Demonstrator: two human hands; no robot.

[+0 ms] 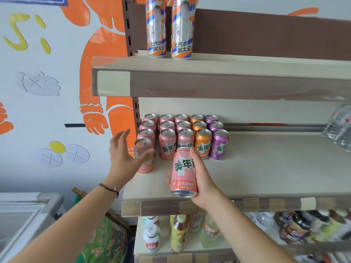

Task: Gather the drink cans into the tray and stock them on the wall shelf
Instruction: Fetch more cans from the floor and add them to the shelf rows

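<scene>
Two hands work at frame centre. The right hand (204,179) grips a pink aluminium drink can (183,171) above the beige wall shelf (266,168). The left hand (123,150), fingers spread, holds nothing.

Person, head-camera view: two bare forearms, no sleeves visible up to the frame edge. Left hand (123,150): no rings or glove visible; fingers motion-blurred. Left wrist: one thin dark cord bracelet (109,188), braided or knotted, carrying a single small pale bead. Right hand (204,179): no glove visible; wrist without band or watch.
</scene>
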